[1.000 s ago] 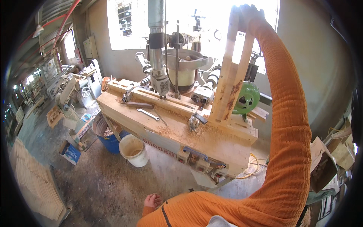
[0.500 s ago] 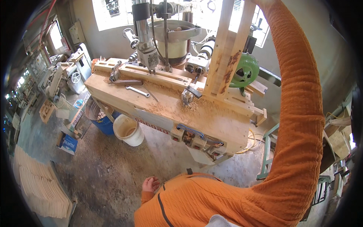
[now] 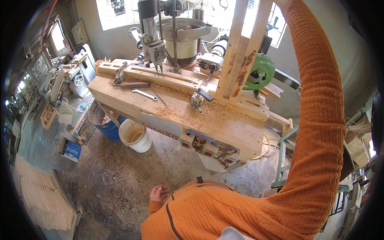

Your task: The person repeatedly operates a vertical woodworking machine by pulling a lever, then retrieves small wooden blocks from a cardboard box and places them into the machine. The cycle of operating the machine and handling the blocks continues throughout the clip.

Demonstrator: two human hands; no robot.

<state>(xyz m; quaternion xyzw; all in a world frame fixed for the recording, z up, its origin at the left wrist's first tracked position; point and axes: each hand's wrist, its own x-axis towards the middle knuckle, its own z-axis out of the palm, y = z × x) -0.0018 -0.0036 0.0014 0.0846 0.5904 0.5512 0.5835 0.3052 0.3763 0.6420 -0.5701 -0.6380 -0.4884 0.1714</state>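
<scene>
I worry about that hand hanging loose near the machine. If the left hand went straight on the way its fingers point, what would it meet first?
Probably nothing soon: the left hand points at bare concrete floor, short of the white bucket; depth is unclear.

One view only, a head-worn fisheye, high above and looking steeply down and forward at the wooden worktop (image 3: 224, 128), which sits mid-frame at standing range. It faces the bright windows behind the worktop, with the drill column (image 3: 150, 32) rising toward the top edge. The concrete floor (image 3: 120, 176) fills the area in front of the worktop, and a white bucket (image 3: 135, 136) stands at its left front. The person's own orange-sleeved torso crowds the lower edge; the right arm arcs up the right side out of frame. Straight edges bow near the dark circular rim. No second view shares the scene.
</scene>
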